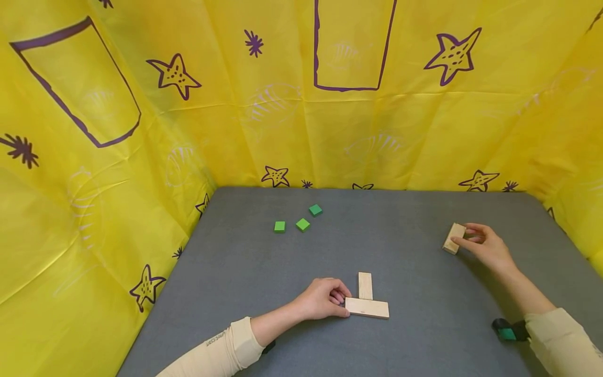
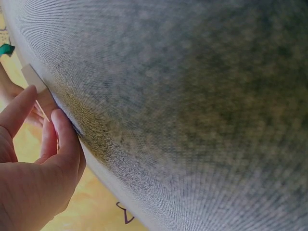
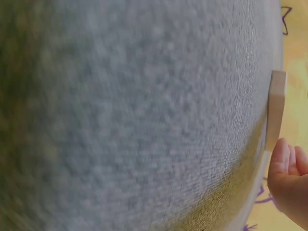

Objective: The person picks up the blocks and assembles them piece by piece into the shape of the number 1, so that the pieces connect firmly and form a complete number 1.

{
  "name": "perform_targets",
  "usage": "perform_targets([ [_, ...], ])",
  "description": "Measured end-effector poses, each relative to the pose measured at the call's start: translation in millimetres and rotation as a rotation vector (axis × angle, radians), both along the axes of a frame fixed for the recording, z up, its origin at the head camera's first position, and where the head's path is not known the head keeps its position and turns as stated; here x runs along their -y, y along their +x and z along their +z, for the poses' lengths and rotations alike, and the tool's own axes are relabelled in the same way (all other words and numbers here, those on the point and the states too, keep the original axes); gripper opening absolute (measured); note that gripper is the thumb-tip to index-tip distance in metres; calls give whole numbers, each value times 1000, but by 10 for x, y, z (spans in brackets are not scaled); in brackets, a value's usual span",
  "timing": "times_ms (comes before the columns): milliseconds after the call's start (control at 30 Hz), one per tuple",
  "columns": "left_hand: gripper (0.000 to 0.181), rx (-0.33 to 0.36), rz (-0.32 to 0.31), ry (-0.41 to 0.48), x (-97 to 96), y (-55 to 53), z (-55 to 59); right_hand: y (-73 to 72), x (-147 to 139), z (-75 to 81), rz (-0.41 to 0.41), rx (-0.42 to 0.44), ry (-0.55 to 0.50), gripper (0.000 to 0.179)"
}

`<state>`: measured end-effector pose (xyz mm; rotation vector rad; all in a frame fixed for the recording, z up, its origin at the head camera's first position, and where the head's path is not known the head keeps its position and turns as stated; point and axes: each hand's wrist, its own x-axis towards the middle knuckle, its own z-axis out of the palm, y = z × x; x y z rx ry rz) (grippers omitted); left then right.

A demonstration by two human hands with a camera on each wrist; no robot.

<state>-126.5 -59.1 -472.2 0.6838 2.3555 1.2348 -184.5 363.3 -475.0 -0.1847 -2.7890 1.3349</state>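
Observation:
Two plain wooden blocks lie together in a T shape on the grey table. The near wooden block [image 1: 367, 308] runs crosswise, and the far wooden block [image 1: 365, 285] extends away from its long side. My left hand [image 1: 322, 299] pinches the left end of the near block between thumb and fingers; the left wrist view shows this hand [image 2: 43, 163] at the pale block [image 2: 39, 91]. Farther right, my right hand [image 1: 485, 248] grips another wooden block [image 1: 454, 238] by its right side. In the right wrist view that block [image 3: 275, 108] is beyond the fingertips [image 3: 279, 151].
Three small green blocks lie toward the back left: a light green one [image 1: 280, 226], another light green one [image 1: 303, 224] and a darker one [image 1: 315, 210]. Yellow patterned cloth [image 1: 292, 141] hangs behind and beside the grey table [image 1: 245, 251].

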Motion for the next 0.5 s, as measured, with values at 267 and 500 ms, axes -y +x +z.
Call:
perform_targets([
  [267,26,-2,3,-2,-1,1,0,-30,-80,0,26,33,34,75],
  [500,26,-3,3,2,-2,0,-8,-76,-150,-7,92,98,42,82],
])
